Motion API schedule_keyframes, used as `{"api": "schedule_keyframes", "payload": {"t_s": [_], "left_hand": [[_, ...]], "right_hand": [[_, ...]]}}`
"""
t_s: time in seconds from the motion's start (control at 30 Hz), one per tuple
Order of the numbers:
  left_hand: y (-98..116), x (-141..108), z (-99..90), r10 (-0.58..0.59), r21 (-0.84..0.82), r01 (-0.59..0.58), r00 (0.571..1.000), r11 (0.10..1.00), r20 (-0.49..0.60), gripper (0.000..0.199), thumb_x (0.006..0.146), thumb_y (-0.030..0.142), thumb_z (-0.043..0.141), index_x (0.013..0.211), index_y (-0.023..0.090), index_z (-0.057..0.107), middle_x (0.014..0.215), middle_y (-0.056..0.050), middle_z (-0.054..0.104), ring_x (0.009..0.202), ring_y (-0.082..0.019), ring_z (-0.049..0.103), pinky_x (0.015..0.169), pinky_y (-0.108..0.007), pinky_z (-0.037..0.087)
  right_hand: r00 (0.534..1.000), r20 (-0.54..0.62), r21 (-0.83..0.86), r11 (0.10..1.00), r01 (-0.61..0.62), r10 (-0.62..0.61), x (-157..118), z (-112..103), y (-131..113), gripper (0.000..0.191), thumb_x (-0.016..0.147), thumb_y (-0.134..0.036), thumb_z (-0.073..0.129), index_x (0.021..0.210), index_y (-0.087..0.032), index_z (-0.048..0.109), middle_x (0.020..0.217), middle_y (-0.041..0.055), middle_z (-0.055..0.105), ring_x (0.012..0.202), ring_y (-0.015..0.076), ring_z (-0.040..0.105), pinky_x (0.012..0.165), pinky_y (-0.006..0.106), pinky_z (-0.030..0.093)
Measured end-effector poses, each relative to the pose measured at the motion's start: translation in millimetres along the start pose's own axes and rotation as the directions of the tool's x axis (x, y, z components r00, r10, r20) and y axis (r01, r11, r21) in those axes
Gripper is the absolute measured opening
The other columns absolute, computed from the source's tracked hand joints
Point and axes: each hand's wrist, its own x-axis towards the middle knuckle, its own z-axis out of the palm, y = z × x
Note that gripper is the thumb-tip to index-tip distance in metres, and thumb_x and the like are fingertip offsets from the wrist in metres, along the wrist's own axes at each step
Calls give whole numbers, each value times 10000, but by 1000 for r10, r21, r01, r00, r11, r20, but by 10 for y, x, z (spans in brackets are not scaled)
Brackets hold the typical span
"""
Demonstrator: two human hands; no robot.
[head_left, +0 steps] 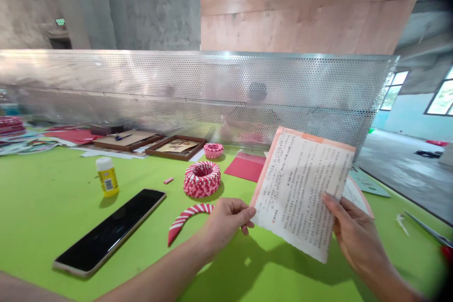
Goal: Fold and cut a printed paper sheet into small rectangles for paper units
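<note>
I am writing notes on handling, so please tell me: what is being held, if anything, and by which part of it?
A printed sheet: the left grip pinches its lower left corner, the right grip holds its right edge.

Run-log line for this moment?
left hand: pinching text-covered sheet, lower-left corner | right hand: holding its right edge | sheet: raised over green table | nearby: striped ring, phone

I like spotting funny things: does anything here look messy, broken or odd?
Yes, a little. The held-up printed sheet has a ragged bottom edge, as if torn. A small pink scrap lies by itself on the green table, like a stray leftover.
</note>
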Motion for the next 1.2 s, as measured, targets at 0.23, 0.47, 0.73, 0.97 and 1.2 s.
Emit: {"api": "schedule_keyframes", "payload": {"t_s": [0.23, 0.47, 0.73, 0.97, 1.2], "left_hand": [[6, -6, 1, 1, 4, -1, 1000, 1000, 0, 282, 678, 370, 577, 579, 106, 590, 537, -25, 598, 471, -92, 480, 512, -222, 369], [-6, 4, 5, 17, -5, -17, 1000, 1000, -6, 312, 667, 410, 583, 567, 114, 586, 511, -6, 569, 464, -92, 466, 504, -220, 366], [-14, 10, -39, 67, -22, -68, 997, 997, -48, 255, 714, 361, 566, 637, 119, 586, 561, 7, 556, 518, -92, 463, 583, -237, 378], [-24, 7, -25, 90, 36, -88, 993, 995, -70, 248, 717, 345, 563, 616, 118, 573, 533, 10, 532, 506, -95, 444, 528, -219, 331], [17, -24, 13, 159, 72, -153, 984, 986, -82, 219, 738, 302, 527, 614, 127, 569, 569, -7, 538, 555, -119, 477, 555, -230, 374]], "right_hand": [[1000, 0, -22, 1000, 1, -1, 40, -43, 35, 184, 631, -298, 678, 800, -230, 649, 802, -2, 680, 769, 203, 619, 606, 271, 549], [1000, 8, -34, 999, 14, -14, 17, -8, 6, 180, 632, -299, 673, 794, -224, 651, 797, 6, 686, 750, 224, 622, 578, 300, 543], [999, 49, -20, 1000, -17, 18, -43, 31, -25, 205, 619, -291, 687, 815, -238, 665, 773, -8, 685, 714, 181, 618, 565, 249, 518], [999, -1, -77, 996, 40, -40, -30, 53, -32, 203, 611, -295, 686, 786, -195, 664, 750, 9, 680, 723, 199, 612, 608, 283, 516], [999, 32, -80, 996, 45, -43, -18, 23, -23, 188, 615, -304, 679, 780, -216, 655, 777, -3, 672, 751, 190, 585, 622, 270, 490]]}}
